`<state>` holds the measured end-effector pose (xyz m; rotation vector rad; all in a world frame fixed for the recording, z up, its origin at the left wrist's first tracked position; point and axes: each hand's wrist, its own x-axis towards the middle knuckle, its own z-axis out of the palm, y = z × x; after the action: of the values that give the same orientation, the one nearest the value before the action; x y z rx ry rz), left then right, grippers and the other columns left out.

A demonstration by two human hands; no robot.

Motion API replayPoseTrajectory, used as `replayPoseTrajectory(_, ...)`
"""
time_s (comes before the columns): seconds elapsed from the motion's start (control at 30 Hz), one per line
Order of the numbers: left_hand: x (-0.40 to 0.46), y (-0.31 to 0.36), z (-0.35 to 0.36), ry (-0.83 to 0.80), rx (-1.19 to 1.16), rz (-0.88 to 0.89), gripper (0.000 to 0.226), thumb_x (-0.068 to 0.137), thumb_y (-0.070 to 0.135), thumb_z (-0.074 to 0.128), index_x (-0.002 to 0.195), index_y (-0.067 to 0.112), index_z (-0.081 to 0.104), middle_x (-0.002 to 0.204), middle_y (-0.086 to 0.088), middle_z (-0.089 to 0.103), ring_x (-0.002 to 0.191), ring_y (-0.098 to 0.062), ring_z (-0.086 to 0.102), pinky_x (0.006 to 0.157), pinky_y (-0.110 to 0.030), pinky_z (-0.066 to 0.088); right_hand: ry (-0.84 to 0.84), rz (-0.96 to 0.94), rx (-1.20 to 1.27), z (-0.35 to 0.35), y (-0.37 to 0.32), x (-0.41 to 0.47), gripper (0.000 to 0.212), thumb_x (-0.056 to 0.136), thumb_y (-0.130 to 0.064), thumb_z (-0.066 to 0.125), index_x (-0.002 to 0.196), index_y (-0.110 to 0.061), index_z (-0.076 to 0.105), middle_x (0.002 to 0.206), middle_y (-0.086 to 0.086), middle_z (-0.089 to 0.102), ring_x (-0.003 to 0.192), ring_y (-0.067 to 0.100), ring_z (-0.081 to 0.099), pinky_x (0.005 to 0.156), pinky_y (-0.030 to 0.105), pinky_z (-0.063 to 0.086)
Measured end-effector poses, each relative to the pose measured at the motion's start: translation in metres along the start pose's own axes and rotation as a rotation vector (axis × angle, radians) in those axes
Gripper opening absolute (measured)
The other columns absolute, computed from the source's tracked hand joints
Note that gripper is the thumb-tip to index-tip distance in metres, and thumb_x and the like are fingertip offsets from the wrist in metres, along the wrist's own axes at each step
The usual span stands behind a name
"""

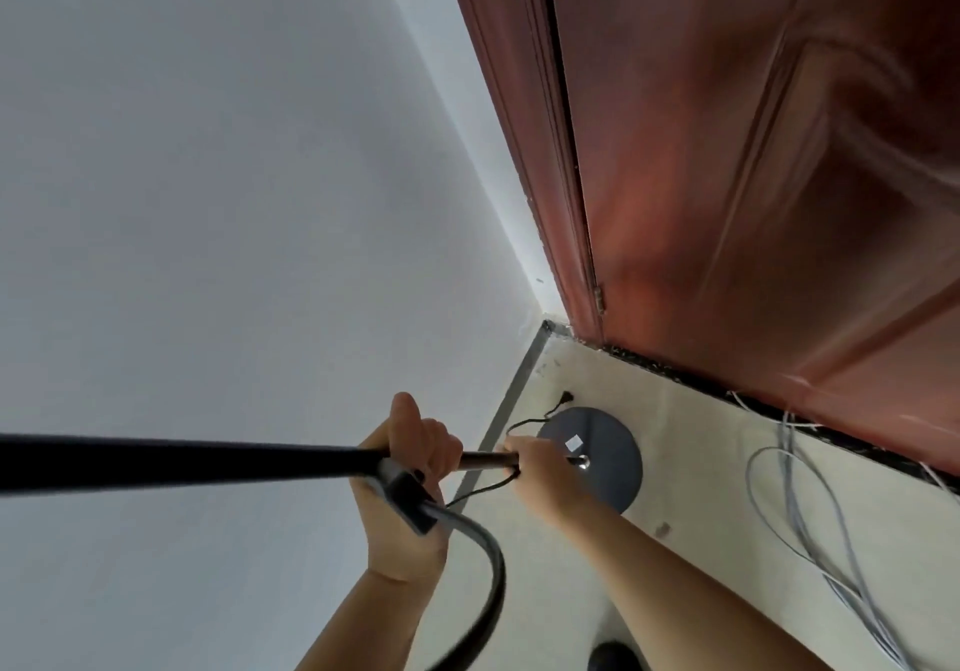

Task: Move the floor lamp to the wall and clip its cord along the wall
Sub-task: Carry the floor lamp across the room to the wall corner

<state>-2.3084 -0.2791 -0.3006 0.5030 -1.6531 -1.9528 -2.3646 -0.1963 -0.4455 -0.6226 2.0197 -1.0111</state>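
Both your hands are on the lamp pole (182, 462): left hand (410, 488) wrapped shut around it by the black junction block where the gooseneck (483, 566) curves off, right hand (535, 467) lower down, fingers closed on the pole just above the base (597, 457), thin cord (483, 488) running under that hand. Pole looks rigid metal, smooth, so it could slip if you loosen up; weight probably sits in the round base, so lamp likely bottom-heavy and tippy up top. Keep one grip low near the base, one mid-pole; don't haul by the gooseneck, it'll flex. Base sits on the floor (701, 462) just beside the white wall (208, 202), near the corner with the red-brown door (753, 150). Cord is soft, slack, plug (567, 398) lying loose beyond the base, not clipped yet. Grey cables (795, 488) coil on the floor to the right, well apart from the base.
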Motion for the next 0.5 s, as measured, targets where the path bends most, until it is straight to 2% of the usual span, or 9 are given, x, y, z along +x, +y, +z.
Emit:
replayPoseTrajectory(0.03, -0.009, 0.014, -0.002, -0.034, -0.004, -0.029, 0.040, 0.082, 0.024, 0.058, 0.053, 0.029, 0.031, 0.046, 0.012, 0.021, 0.039, 0.005, 0.025, 0.041, -0.014, 0.024, -0.012, -0.009, -0.004, -0.002, -0.014, -0.012, 0.021, 0.092, -0.012, 0.045, 0.084, -0.008, 0.064, 0.083, 0.011, 0.066, 0.083, 0.024, 0.056, 0.067, 0.023, 0.028)
replayPoseTrajectory(0.1, -0.028, 0.048, -0.012, 0.076, -0.007, -0.050, 0.043, 0.090, 0.016, 0.046, 0.053, 0.027, 0.027, 0.047, 0.010, 0.018, 0.040, 0.003, 0.021, 0.041, -0.015, 0.023, -0.065, -0.048, -0.036, -0.003, -0.044, -0.039, 0.027, 0.092, -0.013, 0.044, 0.068, -0.024, 0.052, 0.067, -0.007, 0.052, 0.078, 0.019, 0.050, 0.065, 0.021, 0.025)
replayPoseTrajectory(0.17, -0.045, 0.095, -0.010, 0.213, 0.033, -0.044, 0.046, 0.090, 0.002, 0.033, 0.051, 0.024, 0.021, 0.045, 0.006, 0.014, 0.039, -0.004, 0.013, 0.040, -0.016, 0.020, -0.125, -0.080, -0.081, -0.001, -0.075, -0.068, 0.036, 0.091, -0.013, 0.043, 0.060, -0.030, 0.037, 0.063, -0.013, 0.038, 0.077, 0.014, 0.043, 0.065, 0.022, 0.024)
replayPoseTrajectory(0.23, -0.064, 0.142, -0.011, 0.324, 0.063, -0.045, 0.043, 0.085, -0.001, 0.032, 0.051, 0.022, 0.017, 0.045, 0.004, 0.010, 0.040, -0.009, 0.009, 0.040, -0.016, 0.017, -0.172, -0.123, -0.116, 0.006, -0.103, -0.094, 0.025, 0.092, -0.015, 0.042, 0.070, -0.024, 0.048, 0.070, -0.005, 0.046, 0.077, 0.015, 0.042, 0.067, 0.025, 0.027)
replayPoseTrajectory(0.3, -0.086, 0.183, -0.015, 0.426, 0.010, -0.033, 0.049, 0.088, 0.001, 0.030, 0.046, 0.023, 0.019, 0.041, 0.006, 0.012, 0.035, -0.005, 0.011, 0.042, -0.016, 0.015, -0.219, -0.179, -0.181, 0.013, -0.132, -0.121, 0.016, 0.094, -0.019, 0.042, 0.084, -0.021, 0.055, 0.077, 0.003, 0.051, 0.076, 0.015, 0.044, 0.066, 0.025, 0.030)
replayPoseTrajectory(0.37, -0.110, 0.220, -0.022, 0.554, -0.029, -0.153, 0.065, 0.097, 0.010, 0.033, 0.033, 0.024, 0.030, 0.032, 0.008, 0.018, 0.028, -0.002, 0.019, 0.046, -0.020, 0.011, -0.287, -0.221, -0.255, 0.023, -0.156, -0.148, 0.015, 0.094, -0.022, 0.043, 0.083, -0.022, 0.052, 0.073, 0.001, 0.052, 0.074, 0.017, 0.046, 0.064, 0.027, 0.033)
replayPoseTrajectory(0.4, -0.126, 0.238, -0.027, 0.557, -0.036, -0.168, 0.063, 0.096, 0.014, 0.039, 0.034, 0.024, 0.034, 0.032, 0.008, 0.018, 0.029, -0.003, 0.018, 0.046, -0.021, 0.010, -0.326, -0.238, -0.282, 0.029, -0.168, -0.162, 0.015, 0.093, -0.022, 0.043, 0.080, -0.021, 0.050, 0.071, -0.001, 0.051, 0.073, 0.018, 0.048, 0.063, 0.030, 0.036)
replayPoseTrajectory(0.5, -0.175, 0.281, -0.037, 0.588, 0.081, 0.018, 0.049, 0.083, 0.005, 0.045, 0.043, 0.030, 0.031, 0.039, 0.014, 0.017, 0.038, -0.006, 0.012, 0.041, -0.017, 0.015, -0.444, -0.274, -0.334, 0.053, -0.196, -0.200, 0.018, 0.092, -0.024, 0.043, 0.079, -0.018, 0.055, 0.075, 0.001, 0.055, 0.071, 0.021, 0.053, 0.065, 0.035, 0.045)
